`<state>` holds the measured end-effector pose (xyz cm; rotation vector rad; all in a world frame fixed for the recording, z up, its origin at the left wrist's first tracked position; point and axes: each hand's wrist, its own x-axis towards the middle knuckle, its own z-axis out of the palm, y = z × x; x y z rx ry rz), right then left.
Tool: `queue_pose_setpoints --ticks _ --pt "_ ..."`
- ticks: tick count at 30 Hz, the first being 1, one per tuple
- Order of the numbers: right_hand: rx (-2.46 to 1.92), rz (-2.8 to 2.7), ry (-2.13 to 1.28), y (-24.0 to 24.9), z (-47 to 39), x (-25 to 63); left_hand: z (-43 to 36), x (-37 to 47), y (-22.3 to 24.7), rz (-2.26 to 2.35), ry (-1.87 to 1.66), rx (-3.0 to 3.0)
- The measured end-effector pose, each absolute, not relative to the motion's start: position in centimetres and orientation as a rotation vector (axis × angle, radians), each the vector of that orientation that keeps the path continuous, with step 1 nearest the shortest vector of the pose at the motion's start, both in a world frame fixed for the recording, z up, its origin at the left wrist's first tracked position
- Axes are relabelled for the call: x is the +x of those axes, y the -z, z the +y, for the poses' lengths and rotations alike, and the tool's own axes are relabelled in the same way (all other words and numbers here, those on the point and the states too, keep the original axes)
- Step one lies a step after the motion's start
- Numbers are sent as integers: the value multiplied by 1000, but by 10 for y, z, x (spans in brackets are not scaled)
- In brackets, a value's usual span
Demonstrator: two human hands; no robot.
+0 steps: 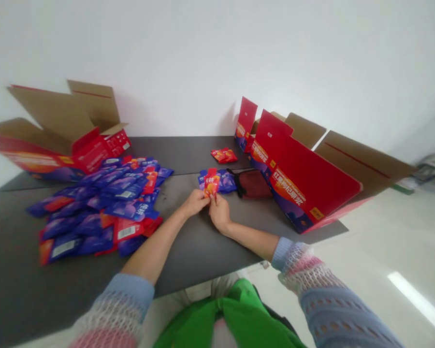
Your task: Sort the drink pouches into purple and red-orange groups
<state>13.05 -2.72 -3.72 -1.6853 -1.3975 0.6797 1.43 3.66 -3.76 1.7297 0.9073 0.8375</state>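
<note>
Between my two hands is a red sachet [212, 183] with orange print, held upright by its lower edge. My left hand [196, 202] pinches its left side, and my right hand [219, 211] pinches its right side. Just behind it, purple sachets [227, 181] lie on the grey table. To the right of these sits a dark brown pouch [253, 184]. A small stack of red sachets [224, 155] lies farther back. Left of my forearms spreads a large heap of purple and red sachets [105, 193].
An open red carton [90, 150] stands at the back left, flaps up. Along the right edge of the grey table [188, 261] stand several open red cartons [297, 183]. A white wall [184, 67] rises behind the table.
</note>
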Motion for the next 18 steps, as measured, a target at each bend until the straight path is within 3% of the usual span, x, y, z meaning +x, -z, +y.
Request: queue_pose_setpoints --ticks 12,18 --pt "-1823 -1267 -810 18 -38 123 34 11 47 949 -936 1836" --pt "-1738 -1289 -883 -12 0 148 36 12 49 885 -964 1636"
